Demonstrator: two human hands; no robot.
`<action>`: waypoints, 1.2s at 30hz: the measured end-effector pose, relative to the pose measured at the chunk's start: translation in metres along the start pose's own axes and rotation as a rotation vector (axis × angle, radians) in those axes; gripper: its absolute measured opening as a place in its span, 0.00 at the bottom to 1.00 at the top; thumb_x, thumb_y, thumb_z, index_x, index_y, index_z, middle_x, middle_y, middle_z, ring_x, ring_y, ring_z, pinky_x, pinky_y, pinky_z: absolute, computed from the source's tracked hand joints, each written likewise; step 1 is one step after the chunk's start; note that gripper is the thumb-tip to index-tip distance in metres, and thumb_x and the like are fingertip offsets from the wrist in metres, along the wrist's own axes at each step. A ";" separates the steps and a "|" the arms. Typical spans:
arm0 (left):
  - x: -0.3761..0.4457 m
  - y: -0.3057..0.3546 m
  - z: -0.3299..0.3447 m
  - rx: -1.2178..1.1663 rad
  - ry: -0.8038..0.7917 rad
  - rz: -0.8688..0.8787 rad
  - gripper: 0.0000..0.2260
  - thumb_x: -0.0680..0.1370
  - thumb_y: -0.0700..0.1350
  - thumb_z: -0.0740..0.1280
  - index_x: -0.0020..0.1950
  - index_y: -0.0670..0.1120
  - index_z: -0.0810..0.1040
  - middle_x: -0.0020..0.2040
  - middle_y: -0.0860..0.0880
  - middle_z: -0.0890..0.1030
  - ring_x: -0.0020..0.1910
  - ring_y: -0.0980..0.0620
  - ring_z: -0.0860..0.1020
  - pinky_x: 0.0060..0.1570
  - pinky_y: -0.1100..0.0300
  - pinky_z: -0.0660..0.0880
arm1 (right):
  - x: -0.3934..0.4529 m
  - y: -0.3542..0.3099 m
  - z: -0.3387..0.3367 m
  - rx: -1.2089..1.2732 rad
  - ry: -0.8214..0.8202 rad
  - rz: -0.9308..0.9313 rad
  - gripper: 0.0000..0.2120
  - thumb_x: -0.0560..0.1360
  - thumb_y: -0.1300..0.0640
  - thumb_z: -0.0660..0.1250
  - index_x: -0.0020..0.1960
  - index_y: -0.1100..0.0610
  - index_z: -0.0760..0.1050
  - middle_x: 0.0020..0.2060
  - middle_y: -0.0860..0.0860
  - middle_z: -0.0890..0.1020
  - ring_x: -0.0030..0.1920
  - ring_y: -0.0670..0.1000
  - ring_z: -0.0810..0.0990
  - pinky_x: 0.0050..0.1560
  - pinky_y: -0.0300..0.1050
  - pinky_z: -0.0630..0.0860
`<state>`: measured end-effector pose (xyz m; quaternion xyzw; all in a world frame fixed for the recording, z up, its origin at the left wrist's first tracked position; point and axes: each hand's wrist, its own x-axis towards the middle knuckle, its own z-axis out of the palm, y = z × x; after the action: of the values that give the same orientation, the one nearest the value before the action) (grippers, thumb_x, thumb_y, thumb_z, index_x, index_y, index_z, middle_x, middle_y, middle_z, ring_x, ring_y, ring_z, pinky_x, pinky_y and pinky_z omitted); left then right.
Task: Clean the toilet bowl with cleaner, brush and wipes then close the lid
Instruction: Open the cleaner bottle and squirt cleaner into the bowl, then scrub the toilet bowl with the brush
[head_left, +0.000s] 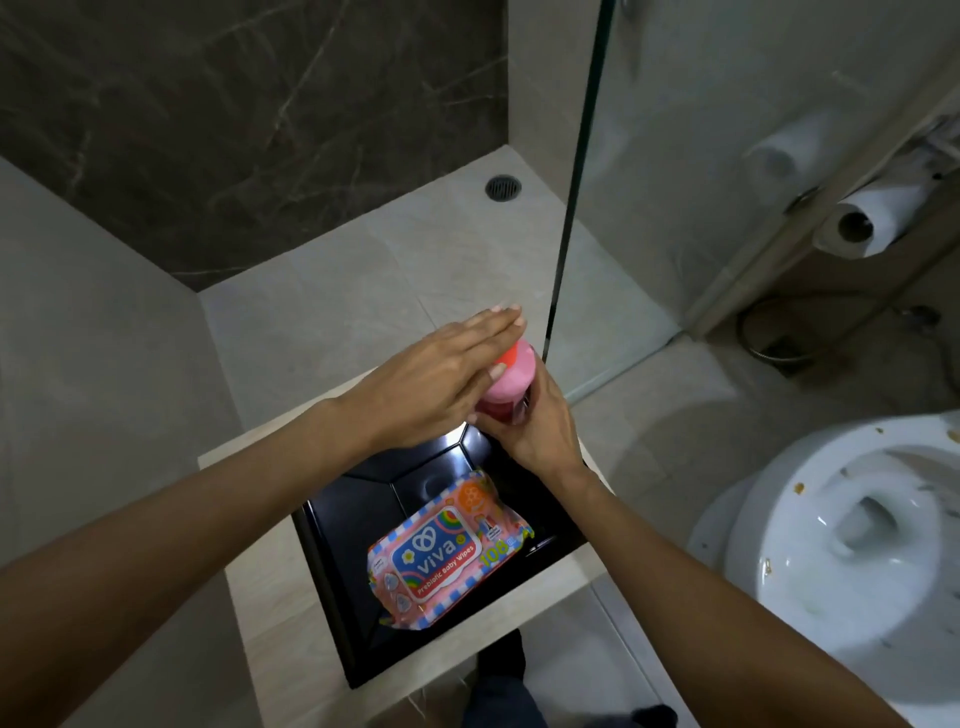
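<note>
Pink cleaner bottle (506, 382) is seen upright at the far edge of the black sink (363, 613), which is set into the beige counter (260, 613). Its red cap (506, 354) is partly covered.

Right hand (535, 421) is wrapped around the bottle's lower body, fingers clenched on it. Left hand (441, 382) is laid flat over the cap, palm down, fingers straight and extended past the bottle; nothing is gripped by it. Contact between palm and cap looks likely but cannot be confirmed from this angle.

A pack of baby wipes (447, 551), pink with a blue label, is lying flat inside the sink, nearer the camera than the bottle and apart from both hands.

The toilet bowl (841, 519) is seen at the right, well apart from the counter, seat and lid raised out of the way, bowl exposed. Brown specks are visible on the rim and inner wall.

A toilet paper roll (867, 221) is mounted on the wall at upper right. A glass partition (571, 182) is standing between the shower floor and the toilet area, its near end just beyond the bottle. A round floor drain (503, 187) is set in the shower floor's far corner. A hose (769, 338) is coiled on the floor below the paper roll.

No brush is identifiable.
</note>
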<state>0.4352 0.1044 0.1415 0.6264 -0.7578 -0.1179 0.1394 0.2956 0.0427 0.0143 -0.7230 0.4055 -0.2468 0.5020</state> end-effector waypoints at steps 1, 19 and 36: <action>0.001 0.002 -0.001 0.010 -0.019 -0.014 0.24 0.81 0.48 0.50 0.75 0.38 0.61 0.75 0.43 0.62 0.75 0.49 0.58 0.73 0.62 0.53 | 0.000 0.001 -0.004 -0.029 -0.010 -0.014 0.47 0.60 0.42 0.80 0.72 0.52 0.64 0.65 0.45 0.75 0.63 0.42 0.74 0.61 0.39 0.73; 0.109 0.109 0.006 0.307 -0.355 -0.188 0.26 0.83 0.54 0.53 0.76 0.40 0.57 0.75 0.40 0.60 0.73 0.44 0.60 0.70 0.52 0.57 | -0.064 -0.015 -0.226 -0.837 -0.145 0.339 0.32 0.81 0.44 0.54 0.79 0.55 0.48 0.77 0.57 0.53 0.77 0.57 0.52 0.74 0.54 0.53; 0.226 0.351 0.086 0.295 -0.506 -0.003 0.26 0.83 0.54 0.49 0.77 0.42 0.52 0.78 0.44 0.52 0.76 0.47 0.51 0.73 0.47 0.49 | -0.224 0.018 -0.456 -0.798 0.187 0.826 0.29 0.81 0.45 0.53 0.78 0.54 0.51 0.76 0.55 0.56 0.76 0.56 0.53 0.74 0.57 0.53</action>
<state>0.0430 -0.0511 0.1995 0.5918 -0.7765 -0.1593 -0.1467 -0.1823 -0.0131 0.1791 -0.6133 0.7581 0.0788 0.2073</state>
